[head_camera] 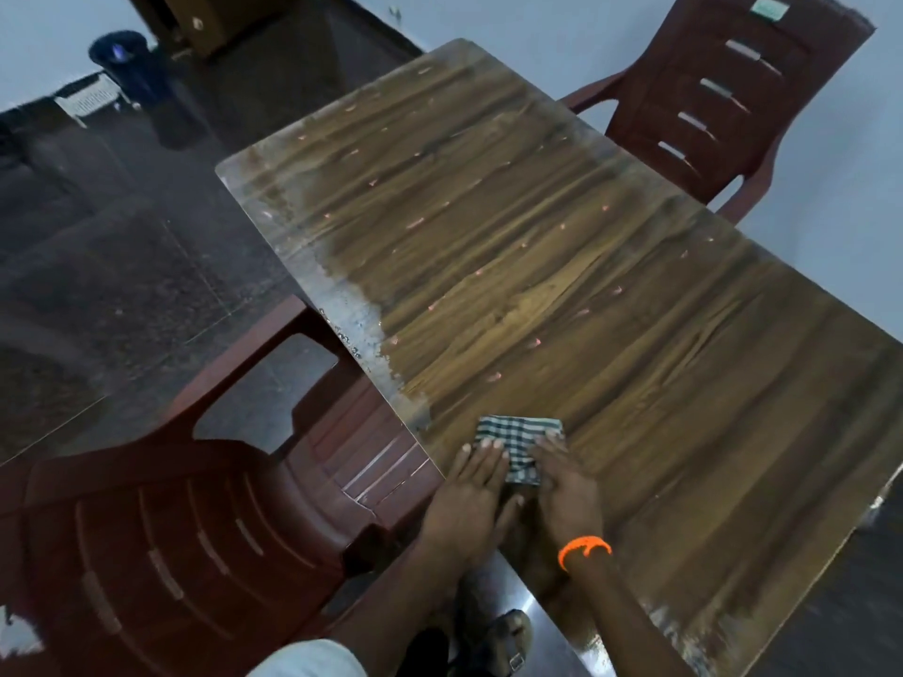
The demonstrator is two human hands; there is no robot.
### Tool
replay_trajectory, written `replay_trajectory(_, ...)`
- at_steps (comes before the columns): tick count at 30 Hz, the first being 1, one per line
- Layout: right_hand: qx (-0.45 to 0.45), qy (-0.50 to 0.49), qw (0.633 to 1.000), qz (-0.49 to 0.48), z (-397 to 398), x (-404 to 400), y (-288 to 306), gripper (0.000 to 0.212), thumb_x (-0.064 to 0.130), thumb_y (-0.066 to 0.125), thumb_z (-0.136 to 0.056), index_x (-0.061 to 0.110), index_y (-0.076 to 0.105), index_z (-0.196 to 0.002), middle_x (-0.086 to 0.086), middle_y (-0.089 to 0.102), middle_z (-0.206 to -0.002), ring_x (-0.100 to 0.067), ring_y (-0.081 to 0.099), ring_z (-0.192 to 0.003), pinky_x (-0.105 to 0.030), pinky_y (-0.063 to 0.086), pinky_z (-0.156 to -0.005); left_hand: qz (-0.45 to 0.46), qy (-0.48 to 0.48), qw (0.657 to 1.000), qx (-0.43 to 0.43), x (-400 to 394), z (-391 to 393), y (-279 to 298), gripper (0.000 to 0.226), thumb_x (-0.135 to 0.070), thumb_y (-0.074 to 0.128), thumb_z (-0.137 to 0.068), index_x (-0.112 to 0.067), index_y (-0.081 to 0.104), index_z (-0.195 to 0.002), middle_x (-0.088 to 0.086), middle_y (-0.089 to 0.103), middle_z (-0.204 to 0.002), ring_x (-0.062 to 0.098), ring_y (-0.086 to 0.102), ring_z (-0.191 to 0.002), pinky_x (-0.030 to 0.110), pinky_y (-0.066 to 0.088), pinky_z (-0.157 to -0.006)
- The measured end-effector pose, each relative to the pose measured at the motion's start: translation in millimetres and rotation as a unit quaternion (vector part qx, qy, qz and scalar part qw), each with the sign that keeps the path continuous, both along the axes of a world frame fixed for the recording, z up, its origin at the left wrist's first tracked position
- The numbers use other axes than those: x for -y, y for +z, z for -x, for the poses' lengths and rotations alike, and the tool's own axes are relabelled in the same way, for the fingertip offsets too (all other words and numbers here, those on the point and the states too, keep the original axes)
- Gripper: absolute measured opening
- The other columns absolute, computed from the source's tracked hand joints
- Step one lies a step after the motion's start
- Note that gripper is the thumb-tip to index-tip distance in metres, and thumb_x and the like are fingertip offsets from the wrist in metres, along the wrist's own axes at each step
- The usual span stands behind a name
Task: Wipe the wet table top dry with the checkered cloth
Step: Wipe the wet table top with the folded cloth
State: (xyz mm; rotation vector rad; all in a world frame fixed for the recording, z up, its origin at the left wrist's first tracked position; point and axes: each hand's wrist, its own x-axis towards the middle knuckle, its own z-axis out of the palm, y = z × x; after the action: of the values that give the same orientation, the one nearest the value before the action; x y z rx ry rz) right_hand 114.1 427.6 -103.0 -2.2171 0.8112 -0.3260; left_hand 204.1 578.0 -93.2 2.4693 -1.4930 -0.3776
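A folded green-and-white checkered cloth point(518, 444) lies flat on the wood-grain table top point(562, 266), close to the table's near left edge. My left hand point(469, 495) presses flat on the cloth's left part, fingers spread. My right hand point(567, 486), with an orange band on the wrist, presses flat on the cloth's right part. Most of the cloth's near half is hidden under both hands. A pale wet sheen runs along the table's left edge and far corner, and another patch shows at the near right edge.
A dark red plastic chair point(205, 530) stands tucked against the table's left side. A second red chair point(733, 100) stands at the far right by the wall. Dark tiled floor point(122, 266) lies to the left, with a blue bin point(129, 61) far back.
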Motion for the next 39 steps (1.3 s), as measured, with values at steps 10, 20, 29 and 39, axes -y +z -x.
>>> replay_trajectory(10,-0.003,0.117,0.993,0.002,12,-57,7,0.038,0.005,0.048,-0.078,0.012,0.071,-0.107,-0.004,0.063,-0.124,-0.016,0.052,-0.124,-0.021,0.034,-0.106,-0.009,0.016,1.0,0.012,-68,16,3,0.07,-0.055,0.046,-0.099,-0.003,0.05,-0.146,0.012,0.045,-0.155,0.023,0.028,-0.15,0.043,0.018,-0.122)
replay_trajectory(20,-0.021,-0.018,1.0,0.01,21,31,10,0.046,-0.018,0.064,-0.07,0.01,0.072,-0.105,-0.008,0.065,-0.121,-0.022,0.056,-0.12,-0.006,0.023,-0.105,0.006,-0.038,0.999,0.016,31,15,2,0.066,-0.052,0.039,-0.102,-0.007,0.045,-0.15,0.008,0.041,-0.158,0.019,0.026,-0.151,0.039,0.006,-0.123)
replay_trajectory(29,-0.008,0.089,0.996,0.008,-80,-7,2,0.044,-0.01,0.057,-0.072,0.009,0.07,-0.109,-0.007,0.064,-0.123,-0.018,0.052,-0.124,-0.023,0.03,-0.109,0.045,0.046,0.998,-0.02,-22,-66,-7,0.061,-0.046,0.042,-0.103,-0.006,0.047,-0.149,0.01,0.041,-0.157,0.019,0.025,-0.152,0.044,0.016,-0.124)
replay_trajectory(39,0.003,0.069,0.998,-0.004,-23,-56,10,0.041,0.011,0.041,-0.082,0.014,0.069,-0.113,0.002,0.059,-0.129,-0.008,0.046,-0.128,-0.025,0.036,-0.106,0.082,-0.018,0.996,-0.024,-61,-36,-8,0.063,-0.048,0.057,-0.096,-0.004,0.058,-0.139,0.011,0.045,-0.153,0.027,0.039,-0.145,0.044,0.022,-0.121)
